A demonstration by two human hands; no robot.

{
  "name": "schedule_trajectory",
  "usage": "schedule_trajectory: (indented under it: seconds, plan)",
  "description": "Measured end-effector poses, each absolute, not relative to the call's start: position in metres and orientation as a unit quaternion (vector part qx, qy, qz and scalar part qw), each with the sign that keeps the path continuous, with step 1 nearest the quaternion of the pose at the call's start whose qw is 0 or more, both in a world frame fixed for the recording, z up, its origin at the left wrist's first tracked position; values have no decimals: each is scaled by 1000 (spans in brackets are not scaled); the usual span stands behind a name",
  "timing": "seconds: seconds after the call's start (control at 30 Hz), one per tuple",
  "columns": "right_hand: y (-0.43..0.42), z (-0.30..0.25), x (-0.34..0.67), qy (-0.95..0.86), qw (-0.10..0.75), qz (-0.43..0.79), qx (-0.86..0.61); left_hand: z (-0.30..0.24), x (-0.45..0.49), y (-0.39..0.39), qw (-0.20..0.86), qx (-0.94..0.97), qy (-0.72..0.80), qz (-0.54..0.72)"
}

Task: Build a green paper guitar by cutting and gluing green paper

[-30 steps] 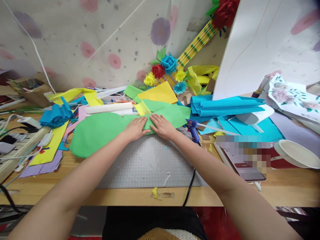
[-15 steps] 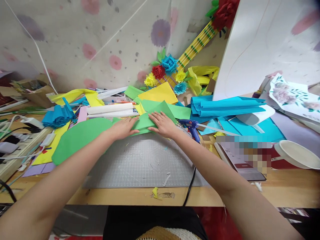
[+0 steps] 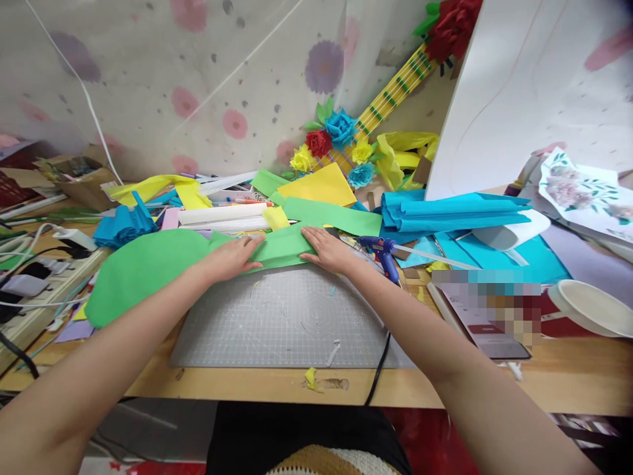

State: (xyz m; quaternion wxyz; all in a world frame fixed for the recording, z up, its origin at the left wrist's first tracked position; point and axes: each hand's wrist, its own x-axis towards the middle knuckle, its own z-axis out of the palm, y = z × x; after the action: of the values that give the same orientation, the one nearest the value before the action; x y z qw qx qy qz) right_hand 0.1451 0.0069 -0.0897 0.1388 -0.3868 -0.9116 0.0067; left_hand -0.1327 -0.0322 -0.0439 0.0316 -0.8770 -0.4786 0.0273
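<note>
A long piece of green crepe paper (image 3: 281, 249) lies along the back of the grey cutting mat (image 3: 291, 316). At its left end it widens into a big rounded sheet (image 3: 143, 274), partly covered by my forearm. My left hand (image 3: 236, 256) rests on the narrower stretch with fingers extended. On the right end of that stretch, my right hand (image 3: 326, 249) lies flat, fingers stretched forward. Both palms face down, and the paper shows between them. Just right of my right hand is a blue glue gun (image 3: 380, 254) with a clear glue stick in it.
Blue crepe paper (image 3: 450, 210), a yellow sheet (image 3: 319, 186) and a green strip (image 3: 336, 216) lie behind. A paper-flower guitar (image 3: 390, 99) leans at the back. To the right are a tablet-like device (image 3: 475, 316) and a red-and-white cup (image 3: 588, 307); a power strip (image 3: 49, 284) stands left.
The pointed green flap that stood up behind my right hand is no longer raised. The rounded sheet has shifted slightly left, and my hands are a little farther apart.
</note>
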Motion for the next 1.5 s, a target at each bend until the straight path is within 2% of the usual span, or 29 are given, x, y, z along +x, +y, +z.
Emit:
schedule_trajectory:
  seconds: [0.27,0.43,0.63,0.77,0.9,1.07,1.23,1.33,1.4,1.5]
  plan:
    - [0,-87,153,-914,144,2,-378,-29,-147,-30,64,-885,-461,24]
    - [-21,-77,147,-888,119,1,-443,-19,-157,-25,68,-881,-468,17]
    - [-38,-51,129,-864,204,-43,-457,-9,-149,-24,81,-882,-464,13]
    - [-41,-46,108,-891,172,-16,-419,-10,-136,-25,65,-891,-449,6]
    - [-40,-52,95,-882,148,-2,-448,-12,-125,-23,60,-902,-427,-17]
    - [-40,-54,100,-844,206,-4,-496,-8,-114,-28,91,-899,-408,-133]
    - [-39,-52,107,-760,303,91,-568,-31,-91,-45,123,-746,-538,-374]
    - [-38,-54,109,-729,335,192,-565,-55,-73,-44,24,-580,-609,-540]
    - [-37,-56,110,-720,352,239,-548,-65,-62,-39,-158,-528,-589,-591]
    - [-39,-57,111,-723,370,280,-511,-68,-52,-35,-425,-505,-463,-592]
